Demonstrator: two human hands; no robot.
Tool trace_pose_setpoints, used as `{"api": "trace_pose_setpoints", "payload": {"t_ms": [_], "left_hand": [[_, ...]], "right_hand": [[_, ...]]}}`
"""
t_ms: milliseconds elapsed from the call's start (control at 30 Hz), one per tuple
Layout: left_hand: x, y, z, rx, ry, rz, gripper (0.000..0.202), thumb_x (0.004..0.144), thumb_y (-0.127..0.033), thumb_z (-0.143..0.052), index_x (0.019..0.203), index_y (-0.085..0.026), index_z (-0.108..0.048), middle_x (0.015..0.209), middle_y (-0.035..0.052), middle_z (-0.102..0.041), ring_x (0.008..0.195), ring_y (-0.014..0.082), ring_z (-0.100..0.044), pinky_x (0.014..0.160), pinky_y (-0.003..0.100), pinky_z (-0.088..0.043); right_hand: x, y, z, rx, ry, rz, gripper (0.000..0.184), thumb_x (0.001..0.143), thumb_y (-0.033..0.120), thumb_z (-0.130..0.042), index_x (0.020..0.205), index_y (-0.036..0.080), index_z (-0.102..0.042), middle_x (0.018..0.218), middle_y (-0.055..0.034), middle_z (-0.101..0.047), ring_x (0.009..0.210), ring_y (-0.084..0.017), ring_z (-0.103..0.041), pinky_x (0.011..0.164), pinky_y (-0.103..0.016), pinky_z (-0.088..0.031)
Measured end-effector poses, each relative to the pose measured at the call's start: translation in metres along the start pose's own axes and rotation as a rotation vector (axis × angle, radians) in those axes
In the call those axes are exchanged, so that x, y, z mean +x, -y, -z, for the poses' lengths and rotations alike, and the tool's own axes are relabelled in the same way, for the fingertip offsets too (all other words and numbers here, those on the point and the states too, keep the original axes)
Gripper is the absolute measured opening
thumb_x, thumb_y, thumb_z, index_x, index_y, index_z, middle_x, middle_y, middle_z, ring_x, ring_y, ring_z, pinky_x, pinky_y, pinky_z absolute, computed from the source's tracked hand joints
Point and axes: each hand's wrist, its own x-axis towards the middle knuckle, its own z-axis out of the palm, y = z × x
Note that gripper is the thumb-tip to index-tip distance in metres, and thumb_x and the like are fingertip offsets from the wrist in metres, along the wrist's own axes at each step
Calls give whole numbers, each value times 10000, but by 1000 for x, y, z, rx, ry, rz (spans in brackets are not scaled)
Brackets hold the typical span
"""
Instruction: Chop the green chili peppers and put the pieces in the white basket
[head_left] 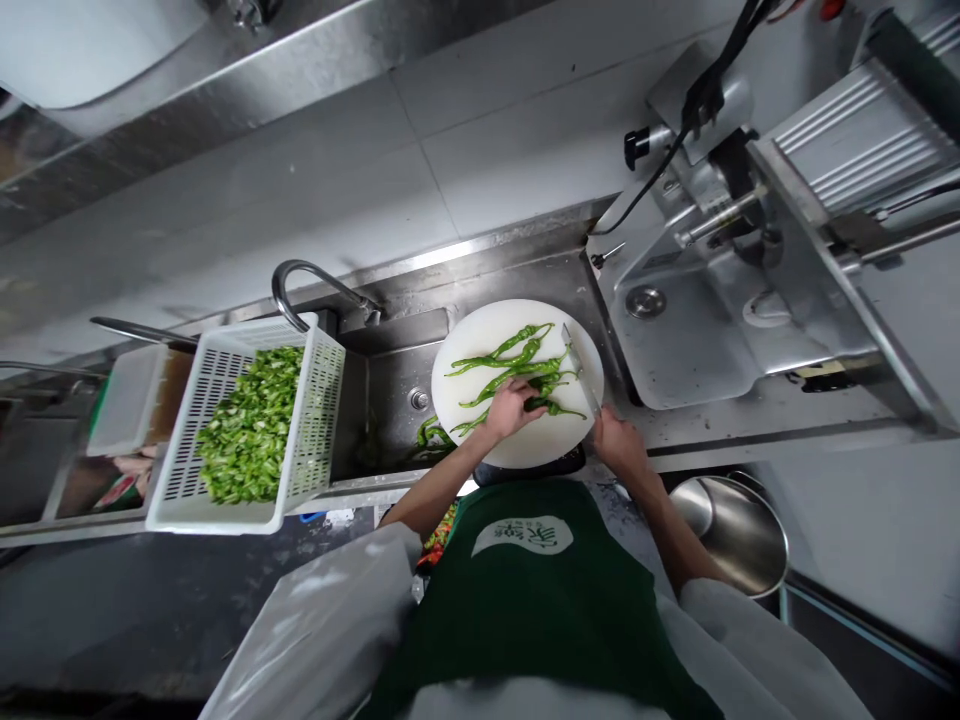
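Several long green chili peppers [495, 381] lie side by side on a round white cutting board [465, 335]. My left hand [513, 407] rests on the lower peppers, its fingers bent and pressed around them. In my right hand [618, 440] is the handle of a knife [582, 366]. Its blade reaches up and leftward over the board's right part, along the stem ends of the peppers. The handle itself is mostly hidden by my fingers.
Left of the board is a sink [397, 385] with more peppers low in it. A white basket [321, 420] of chopped green peppers stands beyond, near a curved faucet [300, 268]. A metal slicing machine [675, 330] stands right; a steel pot [739, 535] sits below.
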Motion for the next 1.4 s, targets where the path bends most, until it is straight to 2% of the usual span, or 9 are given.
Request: {"api": "trace_pose_setpoints", "payload": {"t_ms": [167, 267, 433, 567, 800, 967, 1100, 1200, 1400], "left_hand": [[-32, -4, -4, 52, -23, 63, 149, 936, -270, -756, 1074, -217, -731, 1281, 94, -673, 1209, 305, -556, 1035, 480, -481], [-29, -6, -6, 20, -84, 95, 132, 945, -255, -746, 1056, -206, -694, 1318, 91, -665, 1241, 296, -539, 1034, 463, -454], [-18, -10, -6, -4, -23, 106, 129, 934, -222, -739, 1022, -207, -646, 1216, 76, -713, 1200, 292, -561, 1031, 474, -424], [-27, -11, -9, -36, -94, 82, 169, 885, -167, -759, 956, -209, -612, 1326, 80, -683, 1267, 289, -531, 1050, 454, -422], [-42, -2, -15, -50, -139, 118, 172, 893, -146, -712, 852, -233, -569, 1179, 40, -724, 1102, 248, -601, 982, 422, -449], [-33, -6, -17, -12, -105, 122, 218, 944, -215, -703, 779, -222, -562, 1188, 59, -728, 1111, 254, -599, 979, 424, -426], [-30, -13, -17, 21, -81, 165, 27, 977, -245, -678, 972, -225, -659, 1185, 61, -733, 1138, 272, -581, 996, 440, -413], [-28, -17, -15, 43, -62, 168, 183, 998, -265, -656, 1177, -231, -678, 1260, 72, -715, 1210, 296, -548, 1022, 463, -413], [-20, -21, -18, 44, 8, 53, 212, 1026, -215, -583, 1205, -194, -695, 1344, 97, -681, 1308, 301, -515, 1100, 484, -407]], "right_hand": [[-1, -1, -1, -1, -8, 4, 360, 1088, 263, -321, 1286, 127, -589, 1024, -187, -764, 962, -300, -742, 813, -337, -468], [-1, -2, -1, -15, -21, 25, 350, 1085, 252, -330, 1276, 119, -591, 1015, -174, -763, 957, -288, -737, 803, -326, -456], [2, -4, 2, -30, -46, 39, 355, 1093, 264, -329, 1261, 121, -607, 978, -156, -763, 902, -271, -727, 755, -319, -427], [-1, -15, 2, -32, -89, 46, 333, 1095, 273, -359, 1184, 115, -638, 957, -156, -756, 847, -254, -706, 705, -312, -380], [-56, -47, -7, -23, -119, -16, 292, 1103, 285, -369, 1118, 130, -616, 753, -91, -702, 627, -194, -611, 603, -299, -246], [-95, -43, -13, -21, -30, 69, 258, 1103, 282, -375, 1089, 168, -606, 707, -50, -684, 596, -183, -611, 589, -296, -229], [-104, -29, -12, -28, -23, 78, 258, 1104, 270, -373, 1095, 165, -608, 734, -58, -699, 617, -187, -634, 595, -292, -249], [-101, -26, -9, -55, -34, 19, 278, 1110, 283, -364, 1093, 165, -616, 758, -65, -710, 628, -186, -633, 596, -293, -246], [-89, -35, -8, -98, -54, -6, 285, 1103, 279, -375, 1103, 153, -630, 763, -76, -720, 630, -189, -622, 609, -301, -242]]}}
